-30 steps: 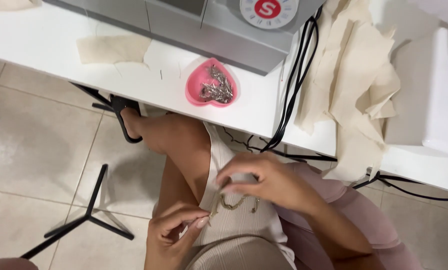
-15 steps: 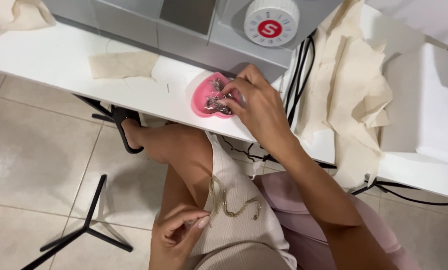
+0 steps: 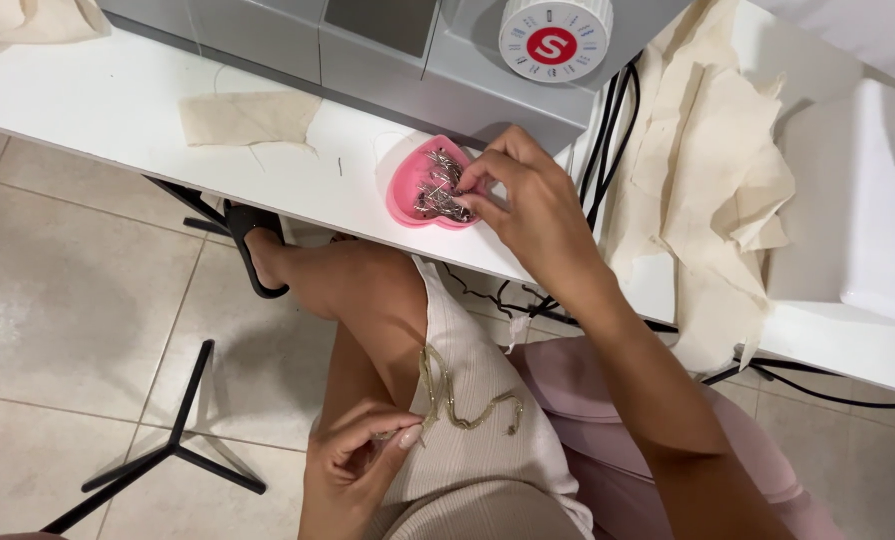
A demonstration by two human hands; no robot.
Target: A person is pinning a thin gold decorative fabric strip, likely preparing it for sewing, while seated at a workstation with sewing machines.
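White table runs across the top. Grey sewing machine sits at 12 o'clock, its round dial at 1 o'clock. A beige fabric scrap lies at 10 o'clock. Crumpled cream fabric is heaped at 2 o'clock, and black cables drop over the table edge between it and the machine. Black stand legs rest on the tiled floor at 8 o'clock.

Pink heart-shaped dish, just above centre near the table's front edge, holds a pile of metal pins.

Right hand reaches into the dish, fingertips narrowed on the pins; whether one is gripped, cannot tell.

Left hand at 6 o'clock, thumb and forefinger pinched on one end of a gold-toned trim that lies curled on beige ribbed cloth over the lap.
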